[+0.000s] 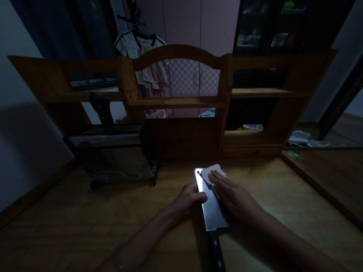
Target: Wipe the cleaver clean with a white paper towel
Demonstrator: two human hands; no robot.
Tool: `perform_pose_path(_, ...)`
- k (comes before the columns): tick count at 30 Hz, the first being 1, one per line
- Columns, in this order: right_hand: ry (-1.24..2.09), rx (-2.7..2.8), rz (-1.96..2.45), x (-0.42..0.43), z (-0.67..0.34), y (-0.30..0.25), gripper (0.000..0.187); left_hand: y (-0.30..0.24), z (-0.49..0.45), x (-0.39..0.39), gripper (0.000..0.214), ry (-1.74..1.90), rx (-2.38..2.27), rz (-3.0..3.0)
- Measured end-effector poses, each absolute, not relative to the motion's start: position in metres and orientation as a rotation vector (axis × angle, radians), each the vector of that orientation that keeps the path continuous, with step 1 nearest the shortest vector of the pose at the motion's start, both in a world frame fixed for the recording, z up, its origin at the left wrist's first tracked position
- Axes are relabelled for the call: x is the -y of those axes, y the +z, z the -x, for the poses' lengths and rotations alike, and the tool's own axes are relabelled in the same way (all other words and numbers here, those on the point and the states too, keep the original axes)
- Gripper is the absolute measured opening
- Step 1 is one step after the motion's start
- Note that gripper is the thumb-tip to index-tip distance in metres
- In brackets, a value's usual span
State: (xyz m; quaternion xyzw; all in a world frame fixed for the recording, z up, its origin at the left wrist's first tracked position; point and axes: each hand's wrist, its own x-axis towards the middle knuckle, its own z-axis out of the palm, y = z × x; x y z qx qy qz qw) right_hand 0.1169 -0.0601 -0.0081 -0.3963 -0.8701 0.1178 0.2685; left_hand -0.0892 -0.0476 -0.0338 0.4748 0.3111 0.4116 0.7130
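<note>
The left hand (190, 197) grasps the cleaver (214, 215) by its left edge, seemingly steadying it; the right hand (232, 192) presses cloth (213, 173) over its far end, fingers' grip unclear.

The room is dim, with a cool bluish cast and no lamp in view. The cleaver (214, 215) throws back the strongest glare, almost white near its far end, and a pale sheen lies on the counter (62, 231) to the right. Shadow darkens the wood beside the right forearm (285, 236); a broad, soft one falls on the left wall (0, 90). The glass-fronted cabinet (262, 15) sinks nearly to black. Wide-angle stretching splays the outer uprights, and background detail looks soft.
</note>
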Motion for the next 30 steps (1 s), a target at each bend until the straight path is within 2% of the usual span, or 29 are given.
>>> perform_pose_path(6, 0.334, 2.334, 1.066, 0.06, -0.117, -0.01, 0.048, -0.025, 0.089, 0.051, 0.043, 0.894, -0.71, -1.064)
perform_pose_path(12, 0.323, 2.354, 1.079, 0.058, -0.117, -0.016, 0.049, -0.015, 0.091, 0.054, 0.037, 0.881, -0.713, -1.097)
perform_pose_path(19, 0.218, 2.395, 1.138, 0.058, -0.117, -0.014, 0.045, -0.023, 0.096, 0.047, 0.067, 0.804, -0.663, -1.259)
perform_pose_path(25, 0.239, 2.476, 1.023, 0.067, -0.118, 0.001, 0.034, -0.026, 0.098, 0.044, 0.065, 0.774, -0.649, -1.306)
perform_pose_path(30, 0.38, 2.519, 0.824, 0.068, -0.113, -0.002, 0.043, -0.019, 0.1, 0.047, 0.058, 0.732, -0.555, -1.373)
